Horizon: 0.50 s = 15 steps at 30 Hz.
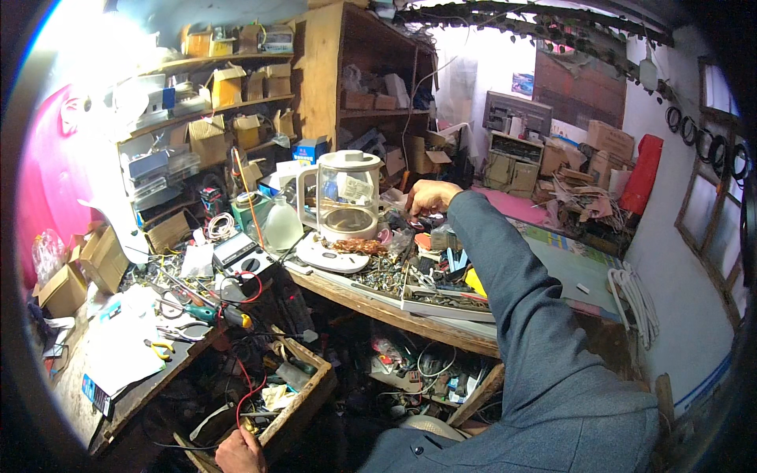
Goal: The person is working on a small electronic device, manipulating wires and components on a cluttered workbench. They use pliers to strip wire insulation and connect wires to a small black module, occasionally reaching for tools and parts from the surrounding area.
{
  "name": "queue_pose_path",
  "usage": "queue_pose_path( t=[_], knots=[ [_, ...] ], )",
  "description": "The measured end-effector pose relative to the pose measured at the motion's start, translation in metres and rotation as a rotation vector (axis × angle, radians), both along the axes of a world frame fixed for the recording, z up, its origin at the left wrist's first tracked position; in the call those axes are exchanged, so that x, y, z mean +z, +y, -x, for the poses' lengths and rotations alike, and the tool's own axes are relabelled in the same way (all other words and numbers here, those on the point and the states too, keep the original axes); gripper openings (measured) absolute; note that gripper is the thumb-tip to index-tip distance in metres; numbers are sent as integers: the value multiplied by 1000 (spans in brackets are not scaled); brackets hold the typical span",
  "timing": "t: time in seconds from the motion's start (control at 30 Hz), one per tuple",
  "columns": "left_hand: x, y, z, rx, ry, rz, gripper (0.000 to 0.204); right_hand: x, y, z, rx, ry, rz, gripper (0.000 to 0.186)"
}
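Left hand (239,451) gripping wooden crate (303,402)

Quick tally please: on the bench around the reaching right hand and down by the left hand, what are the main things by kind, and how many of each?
Clear glass electric kettle with white lid and base: 1
Translucent plastic bottle: 1
Grey digital multimeter with red lead: 1
Shallow white parts tray of small metal bits: 1
Open wooden drawer of clutter: 1
Total: 5

Far centre: clear glass kettle (347,195) with white lid and base. Right: grey-blue sleeve (512,292), red cloth (643,175). Left: pink wall (49,177), brown cartons (206,139). Near: red wire (251,392).
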<state>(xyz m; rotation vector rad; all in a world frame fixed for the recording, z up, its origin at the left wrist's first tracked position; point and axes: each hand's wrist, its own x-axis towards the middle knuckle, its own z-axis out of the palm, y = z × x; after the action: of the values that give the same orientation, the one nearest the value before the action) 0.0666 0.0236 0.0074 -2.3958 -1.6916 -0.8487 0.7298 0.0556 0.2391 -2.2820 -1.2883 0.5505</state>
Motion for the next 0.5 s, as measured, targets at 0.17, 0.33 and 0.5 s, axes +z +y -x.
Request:
queue_pose_path(
  t=[0.17,0.33,0.5],
  knots=[
    [-2,-1,0,29,-10,-34,35,0,1,10,15,12,32,10],
    [0,-2,-2,23,-11,-46,34,-1,6,18,36,-349,74,25],
    [0,-2,-2,6,-7,-47,33,1,7,28,124,-521,12,33]
  ],
)
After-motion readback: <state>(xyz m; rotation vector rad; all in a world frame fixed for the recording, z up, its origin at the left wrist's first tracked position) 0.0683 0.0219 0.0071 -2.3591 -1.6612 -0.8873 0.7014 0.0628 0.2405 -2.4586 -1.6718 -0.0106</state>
